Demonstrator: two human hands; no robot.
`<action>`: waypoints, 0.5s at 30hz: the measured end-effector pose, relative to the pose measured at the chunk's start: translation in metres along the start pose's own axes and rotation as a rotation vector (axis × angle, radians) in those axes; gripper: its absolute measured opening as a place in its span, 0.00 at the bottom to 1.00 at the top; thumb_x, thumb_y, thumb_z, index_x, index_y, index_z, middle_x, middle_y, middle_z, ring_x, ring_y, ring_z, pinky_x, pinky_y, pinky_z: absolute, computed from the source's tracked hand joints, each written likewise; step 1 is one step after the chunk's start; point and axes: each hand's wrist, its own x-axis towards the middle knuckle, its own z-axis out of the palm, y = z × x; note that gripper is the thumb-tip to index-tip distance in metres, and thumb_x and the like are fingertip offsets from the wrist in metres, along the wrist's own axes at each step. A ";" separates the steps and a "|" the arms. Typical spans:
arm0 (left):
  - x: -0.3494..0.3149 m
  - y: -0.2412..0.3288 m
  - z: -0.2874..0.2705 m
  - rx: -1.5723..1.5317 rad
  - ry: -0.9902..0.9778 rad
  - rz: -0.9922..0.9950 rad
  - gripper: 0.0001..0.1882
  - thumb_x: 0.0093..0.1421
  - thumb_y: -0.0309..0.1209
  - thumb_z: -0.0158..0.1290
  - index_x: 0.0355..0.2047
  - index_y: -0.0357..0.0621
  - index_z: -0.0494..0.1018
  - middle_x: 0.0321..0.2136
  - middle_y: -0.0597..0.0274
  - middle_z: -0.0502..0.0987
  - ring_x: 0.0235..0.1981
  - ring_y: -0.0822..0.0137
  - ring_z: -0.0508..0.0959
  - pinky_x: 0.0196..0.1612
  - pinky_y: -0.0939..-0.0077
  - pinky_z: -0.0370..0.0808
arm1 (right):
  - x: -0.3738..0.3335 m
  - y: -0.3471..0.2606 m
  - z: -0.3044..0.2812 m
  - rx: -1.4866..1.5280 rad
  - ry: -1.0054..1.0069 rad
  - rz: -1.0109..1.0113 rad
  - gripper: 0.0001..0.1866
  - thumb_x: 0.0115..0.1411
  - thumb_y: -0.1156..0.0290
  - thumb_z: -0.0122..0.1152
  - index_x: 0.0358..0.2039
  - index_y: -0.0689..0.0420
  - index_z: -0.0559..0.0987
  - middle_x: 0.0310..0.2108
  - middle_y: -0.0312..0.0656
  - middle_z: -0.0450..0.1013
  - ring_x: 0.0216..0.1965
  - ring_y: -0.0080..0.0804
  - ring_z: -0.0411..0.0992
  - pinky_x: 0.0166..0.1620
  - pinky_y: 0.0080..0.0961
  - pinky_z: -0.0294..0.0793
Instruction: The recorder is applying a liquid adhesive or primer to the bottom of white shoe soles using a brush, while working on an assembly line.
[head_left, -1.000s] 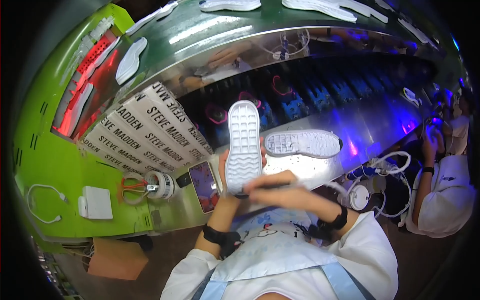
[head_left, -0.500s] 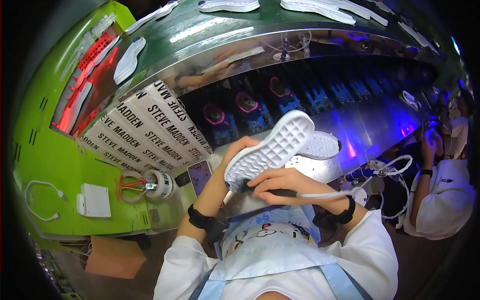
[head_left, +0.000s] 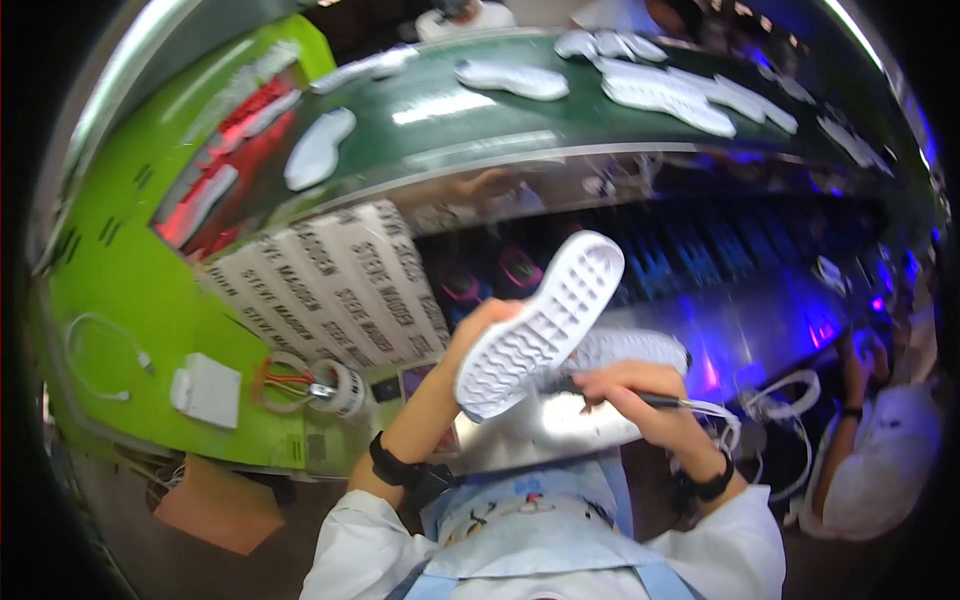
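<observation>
left hand clamps a sole, right hand a tool, over a metal bench beside the lime table

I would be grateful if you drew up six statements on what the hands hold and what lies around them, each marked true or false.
1. The left hand holds a white sole, tread showing. True.
2. A second sole lies on the metal surface, beyond the right hand. True.
3. The right hand is empty. False: it holds a slim dark tool.
4. A white boxy item lies on the green table. True.
5. The green table is on the person's right. False: it is on the left.
6. The left wrist is bare. False: it wears a black band.
</observation>
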 end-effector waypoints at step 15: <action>-0.082 0.331 -0.093 1.523 1.282 0.432 0.24 0.49 0.35 0.57 0.43 0.31 0.71 0.39 0.45 0.74 0.41 0.55 0.75 0.46 0.67 0.69 | -0.015 0.004 0.021 0.417 0.452 0.185 0.13 0.50 0.84 0.55 0.39 0.65 0.72 0.45 0.53 0.69 0.33 0.32 0.75 0.31 0.22 0.76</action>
